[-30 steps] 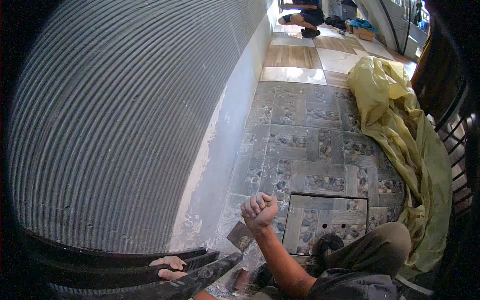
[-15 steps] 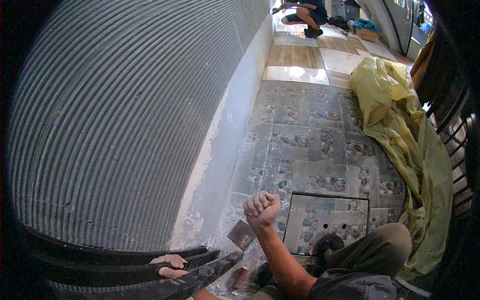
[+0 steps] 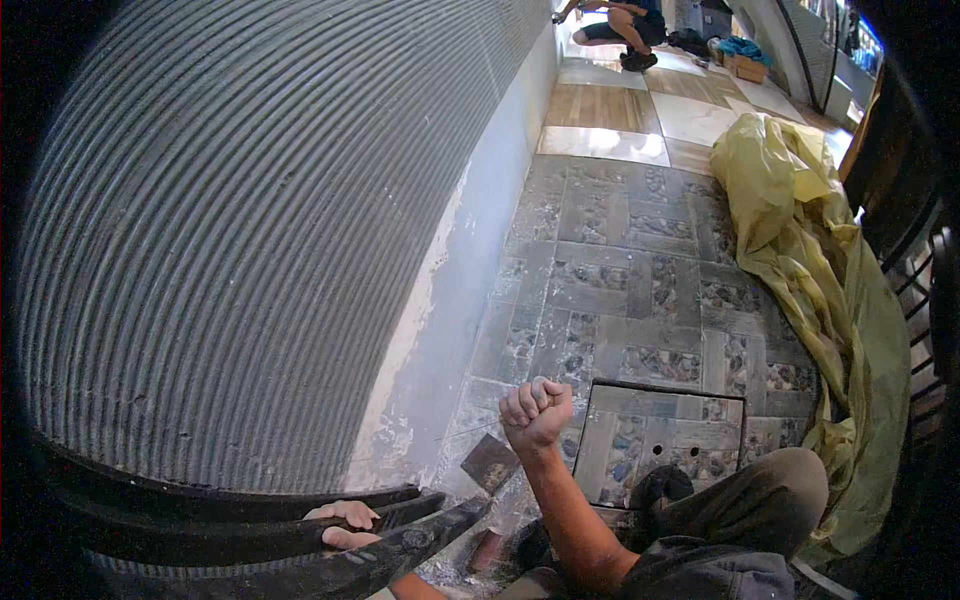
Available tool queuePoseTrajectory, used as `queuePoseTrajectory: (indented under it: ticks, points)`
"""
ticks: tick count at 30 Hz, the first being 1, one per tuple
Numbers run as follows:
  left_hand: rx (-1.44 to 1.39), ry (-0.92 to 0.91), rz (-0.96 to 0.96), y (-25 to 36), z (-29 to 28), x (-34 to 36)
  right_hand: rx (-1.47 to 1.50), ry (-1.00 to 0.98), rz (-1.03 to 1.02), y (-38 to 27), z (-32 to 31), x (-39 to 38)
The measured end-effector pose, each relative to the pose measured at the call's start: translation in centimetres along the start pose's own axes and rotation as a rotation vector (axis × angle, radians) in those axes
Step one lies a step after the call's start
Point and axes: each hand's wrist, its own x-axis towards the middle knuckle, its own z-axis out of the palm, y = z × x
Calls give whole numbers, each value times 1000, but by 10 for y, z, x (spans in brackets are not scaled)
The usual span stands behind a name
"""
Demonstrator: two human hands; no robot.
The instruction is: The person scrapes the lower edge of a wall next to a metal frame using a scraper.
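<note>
My left hand [image 3: 345, 516] is closed round one of several dark bars [image 3: 220, 545] at the lower left, its fingers showing on top. My right hand [image 3: 537, 412] is a raised fist above the floor, left of a square floor hatch [image 3: 660, 430]. Dust whitens its fingers, and whatever it may hold is hidden inside. A brown, flat, square plate [image 3: 490, 463] lies below it on the dusty floor by the wall. Closer to me is a reddish-brown piece [image 3: 487, 550], partly hidden by a bar; its kind is unclear.
A grey ribbed wall [image 3: 250, 270] with a smooth pale strip [image 3: 455, 280] rises at left. Crumpled yellow sheeting [image 3: 790, 240] runs along the right, beside black railings [image 3: 925, 340]. Far off, a person [image 3: 625, 30] crouches on glossy tiles. My bent knee [image 3: 790, 480] is at lower right.
The whole view has shifted slightly, so most things sit a little further right. My left hand stays on the bar and my right fist stays closed.
</note>
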Motion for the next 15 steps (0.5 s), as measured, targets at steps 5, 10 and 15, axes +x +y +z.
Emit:
queuePoseTrajectory:
  ticks: [5,10,15]
  points:
    - [-164,-168,60,-13,-11,12,9,131,-23,2,-10,14]
    - [-2,-568,277,-27,-52,-2,-160,462,-220,-1,-50,68]
    - [296,-87,281,-84,-80,-111,-479,516,-416,-25,-111,112]
